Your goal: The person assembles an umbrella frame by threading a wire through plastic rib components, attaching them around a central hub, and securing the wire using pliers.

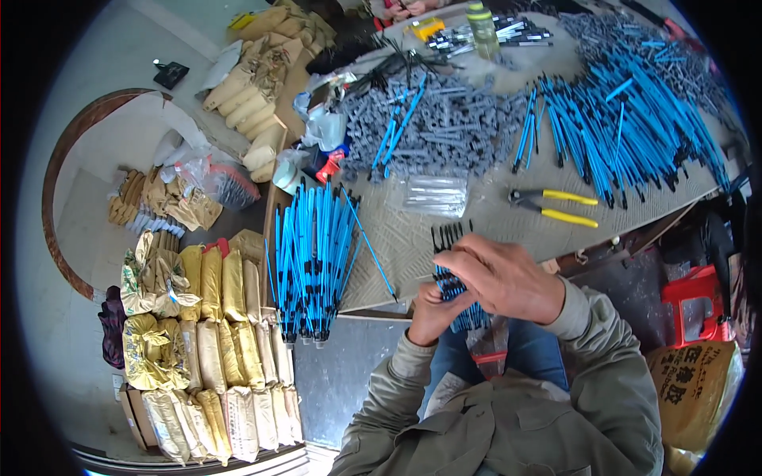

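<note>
A bundle of thin blue rods with black hooked ends (470, 319) is gripped between my hands, in front of my lap at the table's near edge. My left hand (434, 312) closes round the bundle from the left. My right hand (508, 279) lies over it, with fingers bent at the black ends; their exact hold is partly hidden. Pliers with yellow handles (556, 208) lie on the table beyond my right hand. A clear plastic bag of slim pale pieces (435, 194) lies ahead of the bundle.
Blue rods stand in a thick stack (316, 254) at the table's left edge; a larger heap (627, 119) lies far right. Grey plastic parts (444, 119) pile up mid-table. A green bottle (482, 30) stands behind. Filled bags (210, 349) fill the left side; a red stool (694, 297) stands right.
</note>
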A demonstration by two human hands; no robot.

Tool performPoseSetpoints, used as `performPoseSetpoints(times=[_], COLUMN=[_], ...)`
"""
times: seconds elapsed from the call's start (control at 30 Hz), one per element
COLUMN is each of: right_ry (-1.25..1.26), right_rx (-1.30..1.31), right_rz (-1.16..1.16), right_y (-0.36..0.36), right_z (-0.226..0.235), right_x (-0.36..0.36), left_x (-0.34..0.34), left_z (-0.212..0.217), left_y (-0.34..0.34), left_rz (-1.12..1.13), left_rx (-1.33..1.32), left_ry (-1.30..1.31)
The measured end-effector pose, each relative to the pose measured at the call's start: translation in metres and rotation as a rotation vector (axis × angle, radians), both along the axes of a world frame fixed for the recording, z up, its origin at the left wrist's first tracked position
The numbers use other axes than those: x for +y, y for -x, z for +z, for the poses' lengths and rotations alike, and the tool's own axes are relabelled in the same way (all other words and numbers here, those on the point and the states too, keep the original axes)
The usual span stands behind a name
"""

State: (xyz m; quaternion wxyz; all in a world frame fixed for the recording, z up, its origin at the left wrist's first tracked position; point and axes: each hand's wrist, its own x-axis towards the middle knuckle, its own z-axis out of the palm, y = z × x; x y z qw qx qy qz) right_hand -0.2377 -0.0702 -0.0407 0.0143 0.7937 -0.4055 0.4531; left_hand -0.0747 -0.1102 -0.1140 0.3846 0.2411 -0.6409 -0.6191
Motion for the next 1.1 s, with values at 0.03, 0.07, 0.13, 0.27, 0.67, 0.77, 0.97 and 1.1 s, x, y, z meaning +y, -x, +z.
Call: performPoseSetpoints(times=[0.03, 0.07, 0.13, 0.27, 0.67, 0.77, 0.97, 1.1], right_ry=[-0.025, -0.053, -0.057, -0.108, -0.524, -0.560, -0.327, -0.147], right_rx=[-0.005, -0.010, -0.002, -0.120, 0.426, 0.361, 0.089, 0.259], right_rz=[-0.011, -0.022, -0.056, -0.106, -0.329, -0.344, -0.167, -0.144], right_y=[-0.003, -0.004, -0.006, 0.013, 0.027, 0.024, 0.049, 0.037], right_z=[0.000, 0.001, 0.006, 0.007, -0.071, -0.057, -0.075, -0.069], right_x=[0.001, 0.000, -0.001, -0.028, -0.180, -0.173, -0.186, -0.184], left_x=[0.000, -0.001, -0.002, -0.002, -0.007, -0.007, -0.013, -0.015], left_z=[-0.004, -0.009, 0.000, 0.006, -0.003, -0.005, 0.001, -0.001], left_y=[-0.002, -0.004, -0.001, 0.000, -0.006, -0.008, 0.002, -0.003], left_rz=[-0.002, -0.004, 0.001, 0.034, -0.095, -0.103, -0.118, -0.095], left_rx=[0.015, 0.030, 0.057, 0.029, -0.018, -0.050, -0.020, -0.029], left_ry=[0.002, 0.001, 0.000, -0.152, -0.247, -0.202, -0.254, -0.245])
